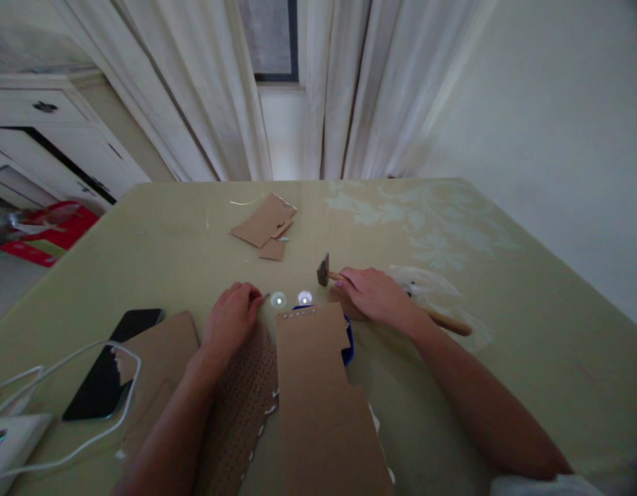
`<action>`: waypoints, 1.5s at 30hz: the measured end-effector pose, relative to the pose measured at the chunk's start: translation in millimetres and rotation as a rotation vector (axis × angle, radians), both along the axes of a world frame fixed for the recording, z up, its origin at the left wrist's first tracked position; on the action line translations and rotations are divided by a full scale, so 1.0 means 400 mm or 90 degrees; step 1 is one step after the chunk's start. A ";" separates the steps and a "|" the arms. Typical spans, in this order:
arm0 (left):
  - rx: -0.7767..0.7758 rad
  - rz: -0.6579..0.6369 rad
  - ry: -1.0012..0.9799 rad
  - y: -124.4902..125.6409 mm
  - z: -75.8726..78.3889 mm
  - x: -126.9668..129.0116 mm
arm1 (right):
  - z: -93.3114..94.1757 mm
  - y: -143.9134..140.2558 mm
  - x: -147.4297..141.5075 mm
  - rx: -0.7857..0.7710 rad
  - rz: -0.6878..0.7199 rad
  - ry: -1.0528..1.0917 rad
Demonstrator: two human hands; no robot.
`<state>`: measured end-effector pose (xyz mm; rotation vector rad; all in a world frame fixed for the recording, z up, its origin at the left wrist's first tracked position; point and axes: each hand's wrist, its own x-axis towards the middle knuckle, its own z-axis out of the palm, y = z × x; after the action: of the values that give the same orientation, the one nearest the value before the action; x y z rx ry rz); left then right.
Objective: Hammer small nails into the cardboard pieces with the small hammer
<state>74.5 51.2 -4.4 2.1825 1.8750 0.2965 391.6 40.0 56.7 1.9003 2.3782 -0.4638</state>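
My right hand (376, 295) is wrapped round the wooden handle of a hammer (324, 270), close behind its metal head. Between the fingertips of my left hand (234, 310) is a small dark metal piece, perhaps a nail (266, 295); it is too small to be sure. A long cardboard strip (318, 393) lies between my arms, with a row of several small metal dots along its far end. Something blue (348, 344) shows from under that strip. Under my left forearm is a cardboard sheet full of small holes (246, 386). Two bright round spots (278, 300) shine beyond the strip.
Torn cardboard pieces (264, 220) lie farther back on the table (194, 241). A crumpled clear plastic bag (436, 296) is beside the hammer handle. At left are a black phone (111, 365), another cardboard sheet (163, 358), a white cable (135, 386) and a white power strip (23, 441).
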 end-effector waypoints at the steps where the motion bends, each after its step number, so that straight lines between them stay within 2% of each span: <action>1: 0.006 -0.005 0.006 -0.001 -0.004 0.001 | -0.001 0.000 -0.001 -0.003 0.000 0.001; 11: 0.022 -0.006 0.010 -0.009 -0.023 0.007 | 0.004 -0.002 -0.017 -0.033 -0.006 0.008; 20: 0.028 0.048 -0.070 0.009 -0.002 0.004 | 0.000 0.000 -0.016 -0.049 -0.011 0.015; 22: 0.059 0.071 -0.156 0.009 0.013 0.012 | -0.002 0.001 -0.015 -0.050 -0.012 0.016; 25: 0.095 0.080 -0.351 -0.003 0.050 0.036 | -0.001 0.000 -0.017 -0.051 -0.011 0.020; 29: 0.079 0.060 -0.561 -0.046 0.112 0.087 | 0.004 -0.003 -0.021 -0.050 -0.013 0.024; 32: 0.063 0.022 -0.645 -0.083 0.141 0.130 | 0.007 -0.004 -0.023 -0.050 -0.013 0.026; 38: 0.015 -0.076 -0.548 -0.109 0.142 0.175 | -0.003 -0.002 -0.020 -0.040 -0.004 0.033; 45: -0.015 -0.096 -0.533 -0.108 0.138 0.190 | -0.018 -0.002 -0.016 -0.030 -0.001 0.033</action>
<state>150.6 8.0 50.9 1.7444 1.2239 0.9660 385.0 39.3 49.5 1.8927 2.3754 -0.5694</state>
